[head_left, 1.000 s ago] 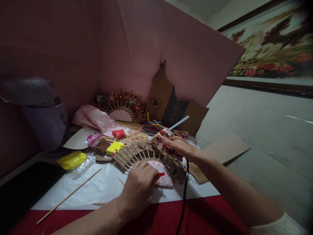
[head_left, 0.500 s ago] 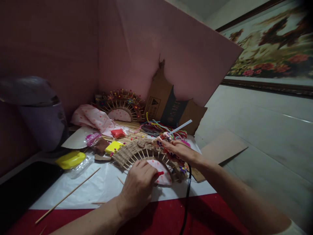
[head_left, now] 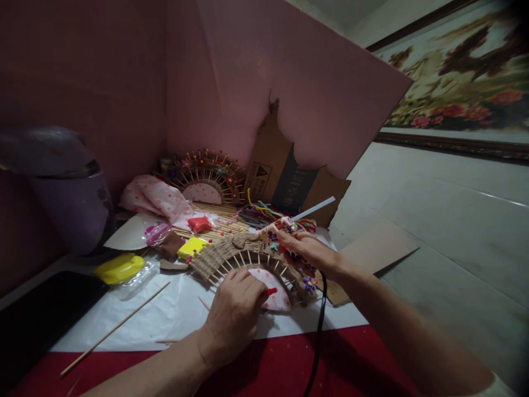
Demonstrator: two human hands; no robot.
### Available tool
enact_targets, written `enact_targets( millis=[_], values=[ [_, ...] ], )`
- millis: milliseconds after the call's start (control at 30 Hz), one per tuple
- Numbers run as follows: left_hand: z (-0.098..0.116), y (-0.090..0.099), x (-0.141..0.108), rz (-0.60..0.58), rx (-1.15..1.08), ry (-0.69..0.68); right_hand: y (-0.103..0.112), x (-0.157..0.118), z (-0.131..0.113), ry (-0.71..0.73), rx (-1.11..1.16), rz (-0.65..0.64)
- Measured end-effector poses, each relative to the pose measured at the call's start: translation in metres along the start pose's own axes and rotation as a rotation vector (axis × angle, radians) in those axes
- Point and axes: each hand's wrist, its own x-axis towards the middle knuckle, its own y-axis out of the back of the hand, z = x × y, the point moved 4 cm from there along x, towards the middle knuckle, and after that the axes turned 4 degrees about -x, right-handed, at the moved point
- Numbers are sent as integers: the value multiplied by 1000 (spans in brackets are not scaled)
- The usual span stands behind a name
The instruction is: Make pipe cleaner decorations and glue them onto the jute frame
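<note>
My right hand (head_left: pixel 309 248) is wrapped round a flower-patterned glue gun (head_left: pixel 282 225). A pale glue stick (head_left: pixel 313 209) sticks out of its back end, and a black cord (head_left: pixel 320 325) hangs down from it. The gun is over the right part of a half-round woven craft piece (head_left: pixel 223 252) with thin stick spokes and a pink dotted centre (head_left: pixel 281 292). In front of that centre, my left hand (head_left: pixel 237 306) is closed in a pinch on a small red piece (head_left: pixel 271 291), which looks like clay. A purple flower (head_left: pixel 309 284) sits at the woven piece's right end.
Behind stand a similar decorated half-round piece (head_left: pixel 202 192) and torn cardboard (head_left: pixel 268 165). Yellow clay packs (head_left: pixel 119 268), a red pack (head_left: pixel 199 224) and dotted cloth (head_left: pixel 152 198) lie left. One loose stick (head_left: pixel 115 329) lies in front, near a dark flat panel (head_left: pixel 45 314).
My right hand has shifted slightly right and up with the glue gun, so the glue stick points further right. My left hand stays almost still with the red piece.
</note>
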Motion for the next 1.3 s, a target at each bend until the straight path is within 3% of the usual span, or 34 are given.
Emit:
enact_targets(
  millis=[233, 500, 1300],
  values=[
    [-1, -1, -1, -2, -5, 3, 10, -4, 1, 40, 35, 32],
    [-2, -2, -1, -2, 2, 1, -6, 0, 10, 17, 16, -45],
    [-3, -3, -2, -9, -9, -7, -14, 6, 6, 28, -79, 47]
  ],
)
